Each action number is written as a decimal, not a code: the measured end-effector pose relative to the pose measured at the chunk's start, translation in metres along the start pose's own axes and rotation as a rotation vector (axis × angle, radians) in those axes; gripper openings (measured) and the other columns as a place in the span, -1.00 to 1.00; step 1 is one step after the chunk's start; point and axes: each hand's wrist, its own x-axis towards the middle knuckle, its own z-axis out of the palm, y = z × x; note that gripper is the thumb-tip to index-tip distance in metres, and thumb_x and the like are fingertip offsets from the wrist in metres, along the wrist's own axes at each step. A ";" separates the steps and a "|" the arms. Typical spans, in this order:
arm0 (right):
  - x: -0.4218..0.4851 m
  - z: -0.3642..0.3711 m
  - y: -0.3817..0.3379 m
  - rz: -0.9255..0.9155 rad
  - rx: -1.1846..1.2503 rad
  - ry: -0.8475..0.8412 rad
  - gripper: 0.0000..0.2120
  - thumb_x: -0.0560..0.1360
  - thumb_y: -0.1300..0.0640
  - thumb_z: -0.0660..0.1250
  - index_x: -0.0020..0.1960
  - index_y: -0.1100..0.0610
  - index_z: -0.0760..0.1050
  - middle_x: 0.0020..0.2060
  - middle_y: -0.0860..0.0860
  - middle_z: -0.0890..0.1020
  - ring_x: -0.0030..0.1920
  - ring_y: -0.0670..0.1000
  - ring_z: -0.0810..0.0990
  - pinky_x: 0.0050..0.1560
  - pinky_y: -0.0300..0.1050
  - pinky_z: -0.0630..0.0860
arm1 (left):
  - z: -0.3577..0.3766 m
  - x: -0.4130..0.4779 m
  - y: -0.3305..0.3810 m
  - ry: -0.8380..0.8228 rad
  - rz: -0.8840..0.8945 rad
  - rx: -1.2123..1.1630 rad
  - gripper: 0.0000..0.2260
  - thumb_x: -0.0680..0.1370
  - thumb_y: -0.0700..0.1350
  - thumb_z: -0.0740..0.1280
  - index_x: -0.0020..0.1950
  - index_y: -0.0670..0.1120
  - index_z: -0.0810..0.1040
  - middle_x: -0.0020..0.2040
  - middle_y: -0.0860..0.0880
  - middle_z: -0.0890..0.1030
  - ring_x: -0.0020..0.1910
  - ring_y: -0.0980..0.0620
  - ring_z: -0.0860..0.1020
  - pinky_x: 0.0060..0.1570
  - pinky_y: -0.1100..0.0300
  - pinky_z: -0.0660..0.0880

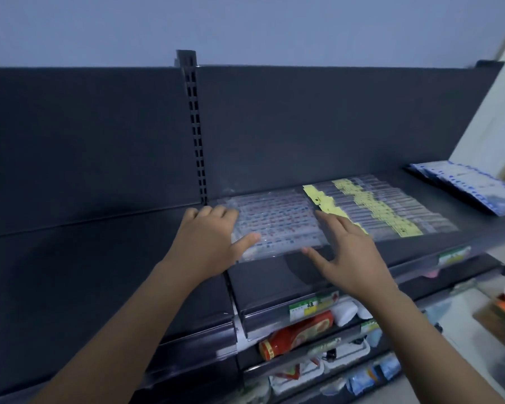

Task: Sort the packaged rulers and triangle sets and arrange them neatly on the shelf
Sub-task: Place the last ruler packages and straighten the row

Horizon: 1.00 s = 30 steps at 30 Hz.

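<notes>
The stack of clear ruler packs (277, 225) lies flat on the top shelf (274, 282), between our hands. Our left hand (207, 240) grips its left end, fingers curled over the edge and thumb on top. Our right hand (350, 252) is spread flat, fingers straight, against its right end. Just beside it lie yellow-labelled ruler packs (391, 211), with blue-and-white packs (473, 191) further right. We cannot read the print on the packs or the green-and-yellow price tag (312, 307).
</notes>
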 end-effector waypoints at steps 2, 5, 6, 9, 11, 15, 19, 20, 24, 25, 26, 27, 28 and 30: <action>-0.013 -0.013 -0.002 0.068 -0.031 0.023 -0.31 0.48 -0.25 0.25 0.50 0.00 0.16 0.41 -0.01 0.34 0.37 0.06 0.35 0.33 0.00 0.35 | -0.006 0.004 0.008 -0.036 0.054 -0.029 -0.31 0.51 0.40 -0.08 0.46 -0.01 0.30 0.41 0.03 0.40 0.37 0.02 0.34 0.33 0.06 0.15; -0.033 -0.039 0.005 0.171 -0.092 0.040 -0.32 0.49 -0.23 0.26 0.51 -0.02 0.12 0.44 -0.01 0.30 0.37 0.06 0.35 0.31 0.03 0.37 | -0.016 0.016 0.034 -0.069 0.143 -0.076 -0.29 0.51 0.41 -0.10 0.48 -0.01 0.27 0.43 0.00 0.38 0.40 -0.02 0.31 0.37 -0.01 0.13; -0.040 -0.050 0.011 0.201 -0.112 0.048 -0.32 0.50 -0.23 0.26 0.51 -0.03 0.11 0.44 -0.02 0.29 0.37 0.06 0.35 0.30 0.02 0.38 | -0.019 0.020 0.046 -0.051 0.179 -0.081 -0.29 0.51 0.41 -0.09 0.48 -0.01 0.27 0.43 -0.01 0.38 0.40 -0.03 0.31 0.36 -0.01 0.14; -0.060 -0.080 0.032 0.287 -0.142 0.077 -0.34 0.49 -0.21 0.28 0.49 -0.03 0.16 0.43 -0.02 0.31 0.33 0.06 0.40 0.23 0.00 0.43 | -0.025 0.029 0.088 -0.007 0.263 -0.099 -0.29 0.49 0.42 -0.09 0.45 -0.01 0.29 0.41 -0.02 0.40 0.37 -0.05 0.34 0.31 -0.02 0.19; -0.073 -0.098 0.048 0.325 -0.129 0.109 -0.41 0.49 -0.19 0.29 0.45 -0.03 0.25 0.39 -0.04 0.36 0.14 0.01 0.51 0.10 -0.04 0.46 | -0.028 0.034 0.120 -0.004 0.314 -0.102 -0.27 0.47 0.44 -0.10 0.43 -0.01 0.31 0.40 -0.02 0.41 0.36 -0.06 0.34 0.30 -0.03 0.20; -0.098 -0.126 0.090 0.336 -0.119 0.234 -0.60 0.49 -0.11 0.31 0.29 -0.03 0.44 0.21 -0.07 0.53 -0.06 -0.05 0.55 -0.06 -0.14 0.42 | -0.029 0.043 0.188 -0.020 0.393 -0.093 -0.29 0.49 0.43 -0.06 0.41 -0.02 0.34 0.38 -0.04 0.43 0.36 -0.08 0.35 0.30 -0.05 0.19; -0.122 -0.151 0.147 0.350 -0.094 0.235 -0.59 0.47 -0.09 0.33 0.28 -0.03 0.44 0.15 -0.05 0.57 0.06 0.01 0.55 -0.04 -0.15 0.40 | -0.029 0.055 0.262 0.000 0.406 -0.077 -0.31 0.50 0.43 -0.04 0.40 -0.01 0.35 0.36 -0.03 0.45 0.34 -0.08 0.37 0.27 -0.05 0.21; -0.127 -0.159 0.163 0.356 -0.089 0.207 -0.57 0.47 -0.10 0.33 0.31 -0.03 0.42 0.17 -0.03 0.56 0.09 0.02 0.54 -0.03 -0.14 0.40 | -0.029 0.058 0.281 -0.001 0.400 -0.079 -0.32 0.50 0.43 -0.03 0.40 -0.01 0.35 0.36 -0.04 0.45 0.34 -0.09 0.37 0.27 -0.05 0.21; -0.146 -0.191 0.227 0.353 -0.112 0.124 -0.52 0.45 -0.13 0.33 0.33 -0.07 0.36 0.19 -0.01 0.53 0.14 0.06 0.51 -0.04 -0.12 0.41 | -0.031 0.069 0.356 -0.031 0.352 -0.079 -0.32 0.50 0.43 0.00 0.44 0.00 0.31 0.38 -0.06 0.42 0.35 -0.10 0.36 0.29 -0.06 0.19; -0.150 -0.199 0.242 0.348 -0.119 0.110 -0.52 0.45 -0.15 0.33 0.33 -0.08 0.34 0.19 -0.01 0.52 0.14 0.06 0.51 0.00 -0.08 0.44 | -0.032 0.072 0.374 -0.026 0.343 -0.074 -0.32 0.50 0.42 0.01 0.44 0.00 0.31 0.39 -0.06 0.42 0.35 -0.10 0.36 0.28 -0.06 0.20; -0.153 -0.205 0.257 0.338 -0.125 0.095 -0.51 0.45 -0.15 0.32 0.33 -0.08 0.33 0.20 -0.01 0.51 0.16 0.07 0.51 0.05 -0.03 0.47 | -0.032 0.076 0.392 -0.017 0.336 -0.068 -0.32 0.51 0.42 0.01 0.45 0.00 0.30 0.39 -0.05 0.41 0.35 -0.10 0.36 0.27 -0.05 0.21; -0.156 -0.211 0.273 0.325 -0.129 0.082 -0.50 0.46 -0.16 0.32 0.35 -0.08 0.32 0.21 0.00 0.51 0.18 0.08 0.50 0.09 0.01 0.48 | -0.033 0.080 0.408 -0.004 0.333 -0.062 -0.32 0.51 0.42 0.01 0.45 -0.01 0.29 0.38 -0.06 0.41 0.35 -0.10 0.36 0.27 -0.05 0.22; -0.158 -0.216 0.288 0.313 -0.134 0.075 -0.49 0.46 -0.16 0.32 0.36 -0.07 0.31 0.23 0.00 0.50 0.20 0.08 0.49 0.12 0.02 0.48 | -0.033 0.085 0.424 0.006 0.333 -0.057 -0.31 0.51 0.42 0.01 0.46 -0.02 0.28 0.38 -0.06 0.41 0.35 -0.10 0.36 0.27 -0.05 0.23; -0.157 -0.224 0.316 0.307 -0.137 0.068 -0.47 0.46 -0.17 0.32 0.37 -0.06 0.31 0.25 0.01 0.49 0.22 0.08 0.48 0.13 0.01 0.47 | -0.033 0.095 0.450 -0.007 0.332 -0.046 -0.31 0.52 0.41 0.01 0.47 -0.03 0.27 0.37 -0.07 0.41 0.34 -0.11 0.36 0.27 -0.05 0.24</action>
